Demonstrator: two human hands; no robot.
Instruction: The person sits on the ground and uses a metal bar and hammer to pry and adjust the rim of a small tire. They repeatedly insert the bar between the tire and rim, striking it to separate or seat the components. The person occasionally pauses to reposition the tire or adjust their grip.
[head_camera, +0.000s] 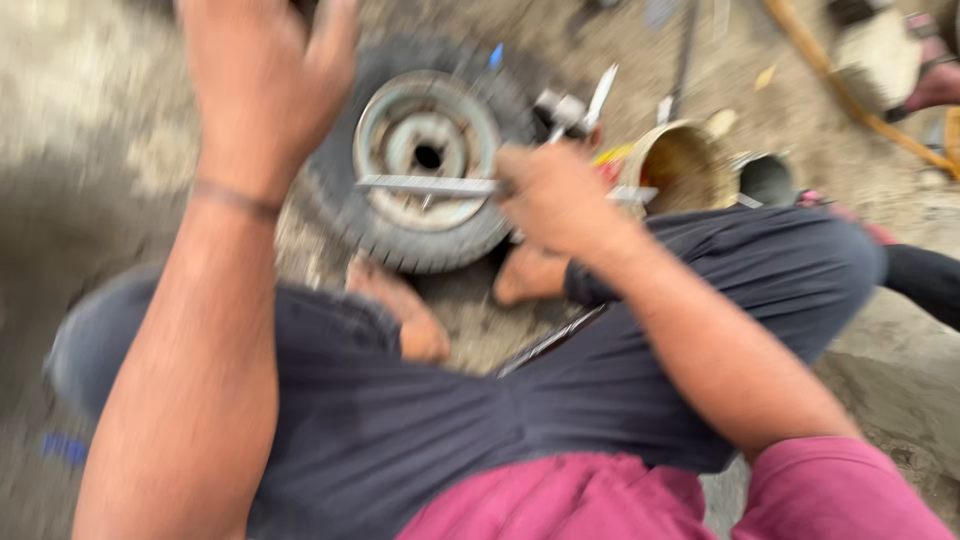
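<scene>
— so, where does the work stand now?
— the small wheel (420, 160) lies flat on the dirt ground (90, 120), just in front of the person's bare feet. the tyre is on the rim, i think nothing is taken off yet.
— and the hands?
— the right hand (555, 195) is closed around a flat metal bar (425, 185) that lies across the rim. the left hand (265, 70) is raised above the tyre's left edge, fingers spread, it holds nothing.
— something else near?
— a rusty tin (685, 165) beside the wheel, on its right. the picture is blurred, so the bar's tip i cannot judge.
</scene>
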